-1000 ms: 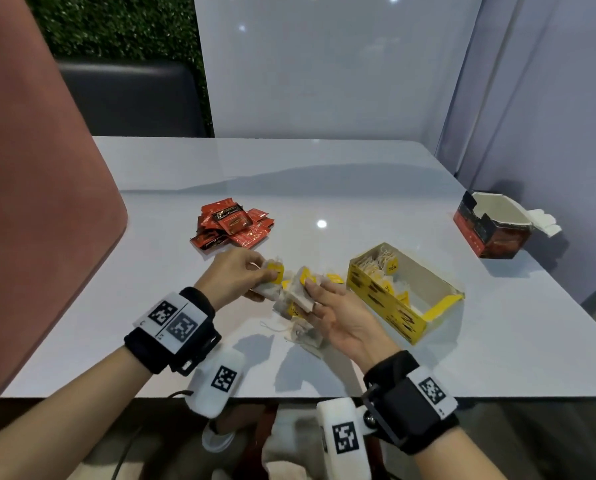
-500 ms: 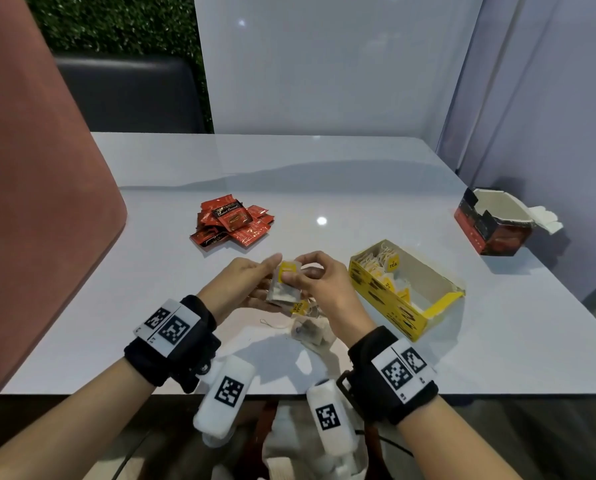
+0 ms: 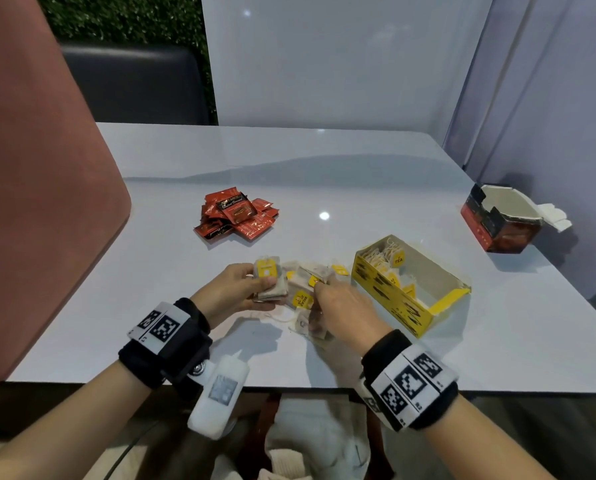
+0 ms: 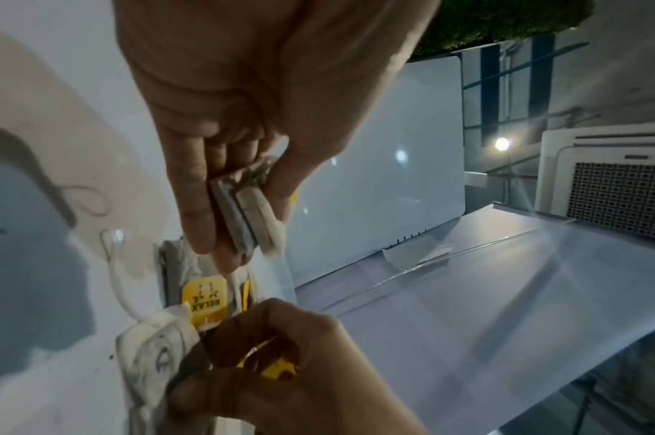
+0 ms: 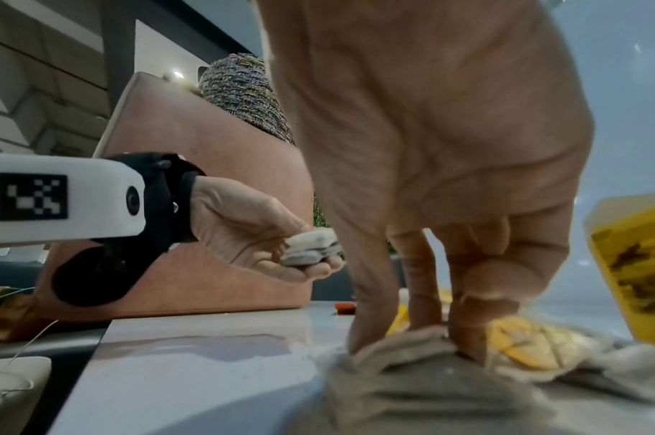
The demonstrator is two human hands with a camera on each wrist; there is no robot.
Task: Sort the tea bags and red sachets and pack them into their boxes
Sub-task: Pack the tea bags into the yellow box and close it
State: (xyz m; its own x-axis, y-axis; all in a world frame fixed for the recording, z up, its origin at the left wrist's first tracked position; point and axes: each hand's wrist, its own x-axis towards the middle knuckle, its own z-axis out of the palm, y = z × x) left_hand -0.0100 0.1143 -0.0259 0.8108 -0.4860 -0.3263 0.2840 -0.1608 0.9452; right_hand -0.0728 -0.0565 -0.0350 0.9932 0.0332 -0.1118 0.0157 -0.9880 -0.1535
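My left hand [image 3: 241,289] holds a small stack of tea bags [image 3: 270,280] with yellow tags just above the table; the stack [image 4: 249,216] is pinched between thumb and fingers, and it shows again as a stack [image 5: 311,245] in the right wrist view. My right hand [image 3: 338,306] reaches down into the loose pile of tea bags [image 3: 305,299] and pinches one tea bag [image 5: 404,345] lying there. The open yellow tea box [image 3: 409,284], partly filled, stands just right of the pile. Red sachets [image 3: 236,214] lie heaped farther back.
An open red box [image 3: 497,220] stands near the table's right edge by the wall. A pink padded seat back [image 3: 40,168] rises at the left. The white table [image 3: 324,168] reaches back to a glossy panel.
My right hand let go of the stack in my left hand and dropped onto the loose pile. The left hand keeps its stack, almost unmoved.
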